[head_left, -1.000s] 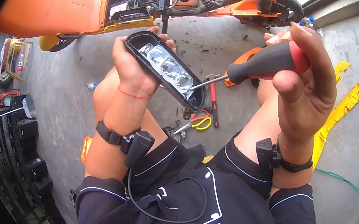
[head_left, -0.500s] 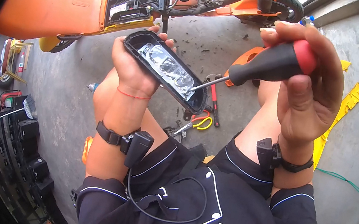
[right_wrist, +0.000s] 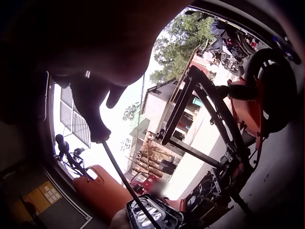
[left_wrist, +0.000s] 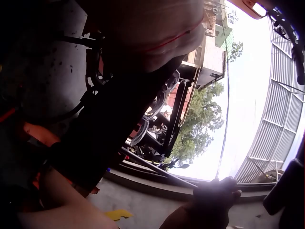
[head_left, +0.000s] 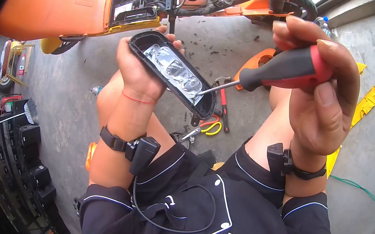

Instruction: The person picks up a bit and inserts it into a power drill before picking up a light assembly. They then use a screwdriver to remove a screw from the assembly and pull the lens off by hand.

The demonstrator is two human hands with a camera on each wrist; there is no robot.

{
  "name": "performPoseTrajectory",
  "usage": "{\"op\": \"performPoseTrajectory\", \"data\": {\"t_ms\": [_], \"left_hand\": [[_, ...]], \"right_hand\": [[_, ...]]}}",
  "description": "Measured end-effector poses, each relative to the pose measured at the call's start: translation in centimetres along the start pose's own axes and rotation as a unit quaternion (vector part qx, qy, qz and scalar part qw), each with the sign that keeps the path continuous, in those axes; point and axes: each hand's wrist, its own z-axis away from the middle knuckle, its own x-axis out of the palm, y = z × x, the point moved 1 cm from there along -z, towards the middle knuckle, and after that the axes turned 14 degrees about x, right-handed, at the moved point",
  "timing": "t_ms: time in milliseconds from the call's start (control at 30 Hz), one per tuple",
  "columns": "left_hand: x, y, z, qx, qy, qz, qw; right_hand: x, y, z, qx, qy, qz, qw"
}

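In the head view the left hand (head_left: 140, 69) holds a black oblong lamp housing (head_left: 172, 74) with a clear and silver lens unit inside, its fingertips showing past the far edge. The right hand (head_left: 321, 100) grips a red and black screwdriver (head_left: 284, 69) around the handle's end. The screwdriver's tip touches or nearly touches the lower right end of the lens unit. The right wrist view shows the shaft (right_wrist: 125, 179) reaching across the lamp (right_wrist: 151, 213). A dark shape hides much of the left wrist view.
An orange vehicle body (head_left: 63, 4) with exposed wiring and a frame stands ahead. Scissors (head_left: 202, 130) and a hammer (head_left: 223, 108) lie on the floor between the legs. Yellow strips (head_left: 366, 107) lie at the right, and black parts (head_left: 21, 155) at the left.
My right hand has shifted its fingers and turned on the screwdriver handle, which shows more red along its side now. The left hand and the lamp have barely moved.
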Motion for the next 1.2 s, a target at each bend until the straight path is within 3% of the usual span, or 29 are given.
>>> {"op": "performPoseTrajectory", "data": {"t_ms": [33,67,167,300,467,567,633,733,833,867,967,1000,1100,1133,1200], "left_hand": [[0.1,0.0,0.1,0.003,0.006,0.002,1.000],[0.1,-0.1,0.1,0.002,0.005,0.002,1.000],[0.0,0.0,0.0,0.011,-0.004,-0.002,1.000],[-0.1,0.1,-0.1,0.007,-0.013,0.001,1.000],[0.1,0.0,0.2,0.006,-0.008,0.006,1.000],[0.0,0.1,0.1,0.010,-0.008,-0.003,1.000],[-0.1,0.1,0.0,0.008,-0.012,0.006,1.000],[-0.2,0.1,0.1,0.010,-0.019,0.007,1.000],[-0.1,0.1,0.2,0.008,-0.024,0.019,1.000],[0.0,0.1,0.2,0.008,-0.024,0.019,0.999],[-0.1,0.2,0.0,0.014,-0.022,0.007,1.000],[-0.2,0.2,0.0,0.011,-0.024,0.013,1.000],[-0.2,0.2,0.0,0.009,-0.022,0.016,1.000],[-0.1,0.1,0.0,0.011,-0.018,0.011,1.000],[-0.1,0.1,-0.1,0.007,-0.006,0.016,1.000]], "right_hand": [[0.0,0.0,0.0,0.020,0.015,-0.020,0.999],[-1.1,1.0,-0.2,-0.070,-0.012,0.068,0.995],[-1.3,1.0,0.3,-0.102,0.016,0.179,0.978],[-0.7,0.4,0.0,-0.026,-0.032,0.054,0.998],[-1.0,0.5,-0.1,-0.125,0.012,0.253,0.959],[0.6,0.0,0.7,-0.069,0.058,0.271,0.958],[0.8,0.0,0.6,-0.026,0.046,0.141,0.989],[1.6,-0.6,0.4,0.009,0.037,0.014,0.999],[0.8,0.8,0.2,-0.081,0.035,0.037,0.995],[0.1,0.7,0.4,-0.096,0.046,0.161,0.981],[0.4,0.2,0.6,-0.103,0.058,0.262,0.958],[1.3,-1.0,0.6,-0.016,0.061,0.169,0.984],[1.1,-0.8,0.1,0.058,0.049,0.054,0.996],[0.3,0.1,-0.1,-0.033,0.035,0.104,0.993],[0.0,0.3,0.3,-0.092,0.031,0.193,0.976]]}}
